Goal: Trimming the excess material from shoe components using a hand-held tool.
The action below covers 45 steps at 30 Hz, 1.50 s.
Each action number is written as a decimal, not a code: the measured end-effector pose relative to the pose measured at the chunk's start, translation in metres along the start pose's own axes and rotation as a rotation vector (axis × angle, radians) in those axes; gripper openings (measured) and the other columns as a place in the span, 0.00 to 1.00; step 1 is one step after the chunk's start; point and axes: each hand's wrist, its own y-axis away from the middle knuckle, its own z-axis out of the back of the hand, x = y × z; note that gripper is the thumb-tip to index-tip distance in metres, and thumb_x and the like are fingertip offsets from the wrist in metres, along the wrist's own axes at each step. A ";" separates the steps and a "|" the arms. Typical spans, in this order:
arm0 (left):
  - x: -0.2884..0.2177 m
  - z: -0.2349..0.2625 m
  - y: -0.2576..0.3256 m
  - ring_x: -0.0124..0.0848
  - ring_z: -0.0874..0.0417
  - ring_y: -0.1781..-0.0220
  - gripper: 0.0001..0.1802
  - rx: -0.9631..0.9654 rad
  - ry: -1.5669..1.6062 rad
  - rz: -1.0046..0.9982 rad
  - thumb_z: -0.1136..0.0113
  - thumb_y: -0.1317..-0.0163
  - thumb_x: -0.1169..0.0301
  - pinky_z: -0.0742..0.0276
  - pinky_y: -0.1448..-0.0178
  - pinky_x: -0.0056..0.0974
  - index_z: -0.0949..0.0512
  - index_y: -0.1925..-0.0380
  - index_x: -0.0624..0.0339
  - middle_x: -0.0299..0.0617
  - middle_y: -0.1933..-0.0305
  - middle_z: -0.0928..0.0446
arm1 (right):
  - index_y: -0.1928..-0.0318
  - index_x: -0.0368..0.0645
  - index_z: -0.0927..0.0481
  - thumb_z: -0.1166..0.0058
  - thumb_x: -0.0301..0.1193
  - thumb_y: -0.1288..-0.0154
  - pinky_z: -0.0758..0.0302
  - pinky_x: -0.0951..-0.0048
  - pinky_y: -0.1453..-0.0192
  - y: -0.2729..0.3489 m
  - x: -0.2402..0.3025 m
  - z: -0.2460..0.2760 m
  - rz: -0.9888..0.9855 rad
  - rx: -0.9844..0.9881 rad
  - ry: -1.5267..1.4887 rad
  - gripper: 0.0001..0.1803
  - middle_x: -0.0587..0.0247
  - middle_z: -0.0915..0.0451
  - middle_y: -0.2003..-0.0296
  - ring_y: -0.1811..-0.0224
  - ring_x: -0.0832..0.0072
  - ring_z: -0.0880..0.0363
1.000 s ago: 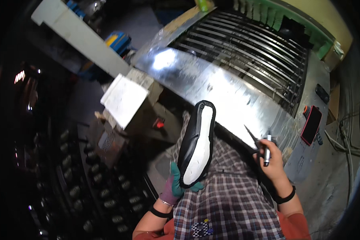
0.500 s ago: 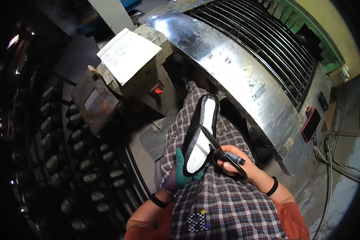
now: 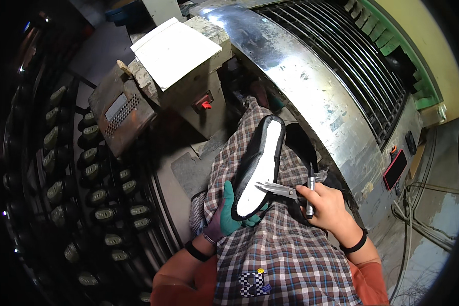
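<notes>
Left hand (image 3: 228, 215), gloved in green and purple: its fingers are curling around the lower end of the black shoe (image 3: 262, 166), which is lying above the plaid apron (image 3: 285, 255), white underside facing up. Right hand (image 3: 330, 205), bare: I am seeing its fingers wrapping the handles of the scissors (image 3: 283, 189), while a slim silver-and-black cylinder (image 3: 310, 196) is sharing the grip. Compared with half a second ago, the blades are no longer pointing up along the shoe; they are pointing left across its underside, slightly parted and shining silver, and the cylinder is standing more upright. Whether the tips are touching, I cannot tell. Writing: the notepad (image 3: 176, 51) is appearing washed out; pale ovals (image 3: 106, 214) on the dark racked items are looking too small to read; a checkered patch (image 3: 253, 284) is marking the apron.
</notes>
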 end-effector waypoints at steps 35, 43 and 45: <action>-0.002 0.022 0.013 0.32 0.17 0.56 0.40 -0.216 -0.541 -0.131 0.69 0.33 0.36 0.18 0.66 0.34 0.40 0.33 0.53 0.45 0.45 0.24 | 0.42 0.56 0.25 0.47 0.30 0.50 0.30 0.77 0.80 -0.007 0.020 0.019 0.303 0.215 0.388 0.29 0.69 0.33 0.76 0.78 0.75 0.29; -0.002 -0.010 0.007 0.35 0.19 0.48 0.39 -0.184 -0.327 -0.131 0.70 0.32 0.37 0.18 0.63 0.34 0.42 0.31 0.52 0.46 0.42 0.26 | 0.43 0.55 0.24 0.46 0.30 0.50 0.29 0.78 0.80 -0.008 0.019 0.027 0.296 0.221 0.404 0.29 0.69 0.34 0.77 0.79 0.76 0.30; 0.000 -0.017 0.005 0.35 0.21 0.51 0.40 -0.169 -0.230 -0.136 0.70 0.32 0.36 0.21 0.64 0.33 0.43 0.31 0.52 0.46 0.44 0.26 | 0.43 0.55 0.24 0.46 0.30 0.50 0.29 0.78 0.80 -0.009 0.019 0.029 0.300 0.212 0.419 0.29 0.69 0.34 0.77 0.79 0.76 0.30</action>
